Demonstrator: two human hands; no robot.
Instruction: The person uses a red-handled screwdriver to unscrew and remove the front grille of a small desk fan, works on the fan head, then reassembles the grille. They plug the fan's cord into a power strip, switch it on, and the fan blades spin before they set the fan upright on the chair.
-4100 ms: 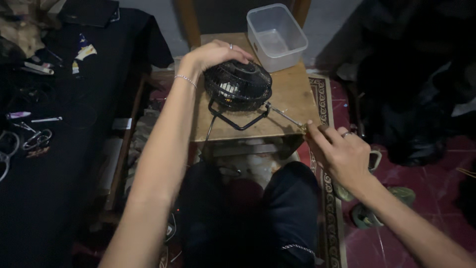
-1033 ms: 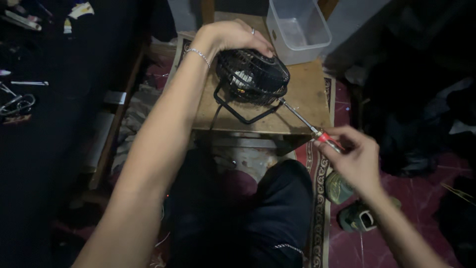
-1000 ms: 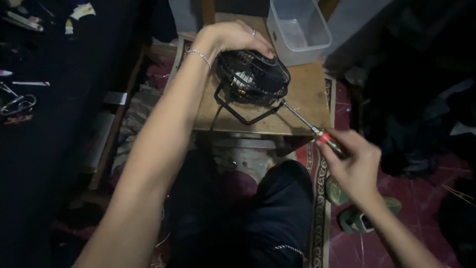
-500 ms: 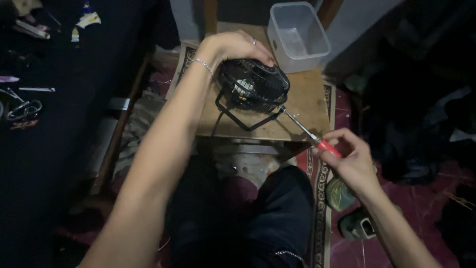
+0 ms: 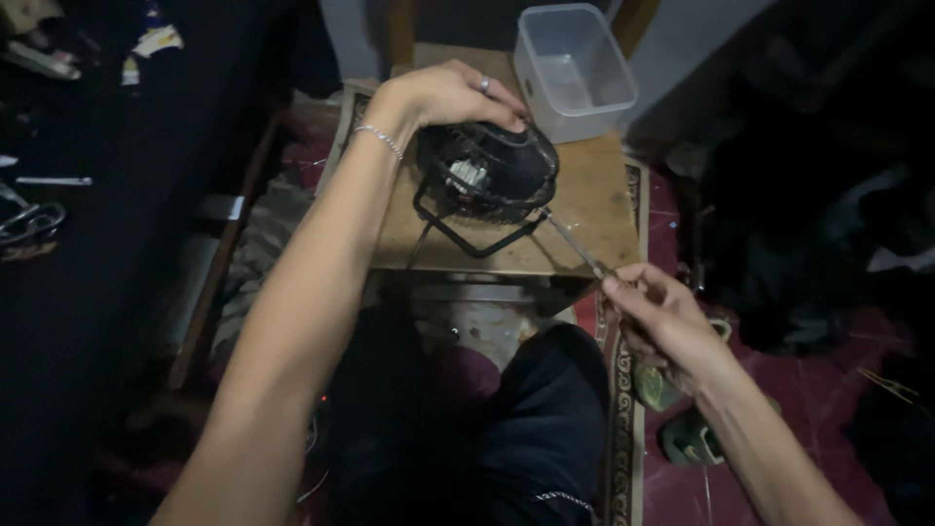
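Observation:
A small black fan (image 5: 487,180) with a wire grille and a black wire stand lies tilted on a wooden stool (image 5: 594,200). My left hand (image 5: 443,94) presses on top of the fan and grips its far edge. My right hand (image 5: 657,317) holds a screwdriver (image 5: 573,244) by its handle, just off the stool's near right corner. The metal shaft runs up and left, and its tip touches the fan's lower right rim. The handle is hidden inside my fingers.
A clear plastic tub (image 5: 573,66) stands at the stool's far right corner. A dark table on the left carries scissors (image 5: 29,222) and small tools. My knees in dark trousers (image 5: 545,429) are under the stool. Sandals (image 5: 687,438) lie on the red floor at right.
My right hand has slid closer along the screwdriver, and the red handle is now covered by my fingers. My left hand stays on the fan. The view has shifted slightly.

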